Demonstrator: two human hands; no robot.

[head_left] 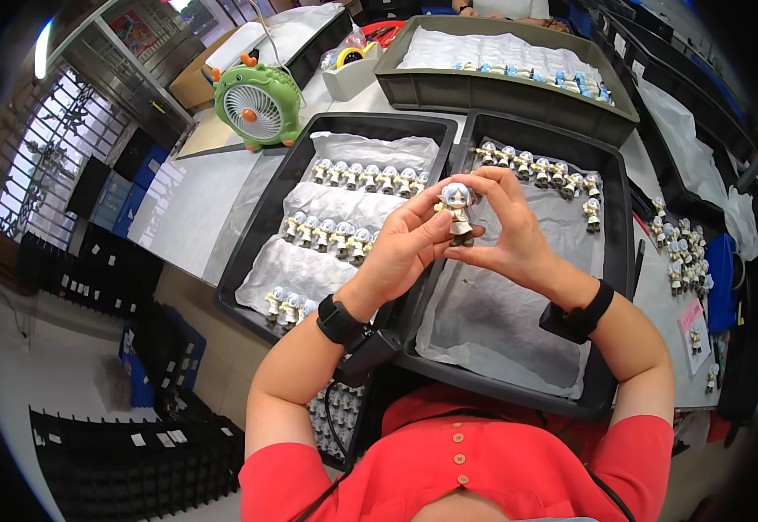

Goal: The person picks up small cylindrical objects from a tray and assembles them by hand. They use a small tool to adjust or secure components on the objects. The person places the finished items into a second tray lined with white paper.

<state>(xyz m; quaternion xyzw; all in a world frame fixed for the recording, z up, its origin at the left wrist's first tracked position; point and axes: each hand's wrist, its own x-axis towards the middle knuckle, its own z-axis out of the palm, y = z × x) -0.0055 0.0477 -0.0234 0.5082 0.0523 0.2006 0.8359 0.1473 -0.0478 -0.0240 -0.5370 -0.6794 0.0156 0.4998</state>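
Between my two hands, upright over the inner edges of two black trays, is a small figurine with pale silver hair, a white outfit and dark feet. My left hand pinches it from the left, thumb across its front. From the other side my right hand curves round it, fingertips at its head and base. Rows of similar figurines lie on white paper in the left black tray. The right black tray has a row of them along its far side, above crumpled paper lining.
A green fan stands on the table at the far left, near a tape dispenser. Behind the trays is an olive bin with blue-and-white figurines. More figurines cluster on the right beside a blue object. Another person sits opposite.
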